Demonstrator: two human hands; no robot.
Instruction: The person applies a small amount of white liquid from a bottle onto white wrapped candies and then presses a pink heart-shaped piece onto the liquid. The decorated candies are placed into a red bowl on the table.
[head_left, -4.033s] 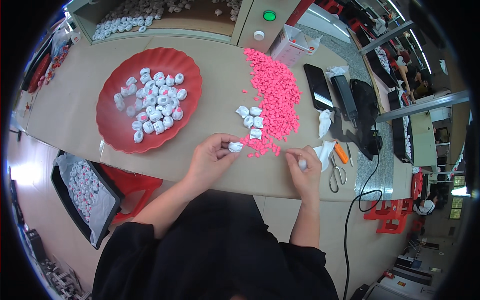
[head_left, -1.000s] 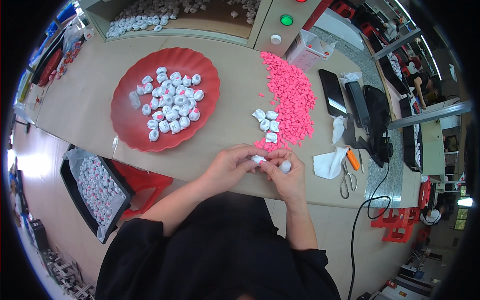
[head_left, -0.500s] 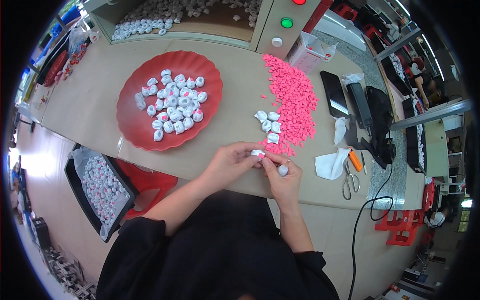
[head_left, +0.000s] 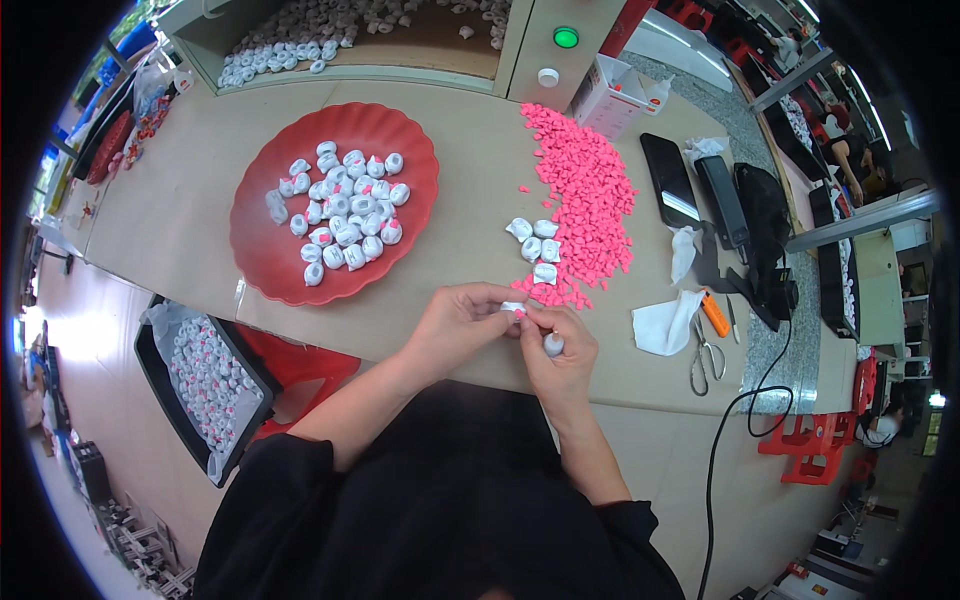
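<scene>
Near the front edge of the surface (head_left: pixel 470 180), left hand (head_left: pixel 465 322) pinches a white piece (head_left: pixel 513 306); right hand (head_left: pixel 563 365), gripping a pale object (head_left: pixel 553 344), should press lightly.

a pale, glossy floor (head_left: pixel 112 420) runs under the beige table (head_left: pixel 160 215), with a bright glare (head_left: pixel 52 345) at the left. red plastic stools (head_left: pixel 815 440) stand at the right, near a pale green cabinet (head_left: pixel 877 295); a strip light (head_left: pixel 869 115) glows at upper right.
</scene>
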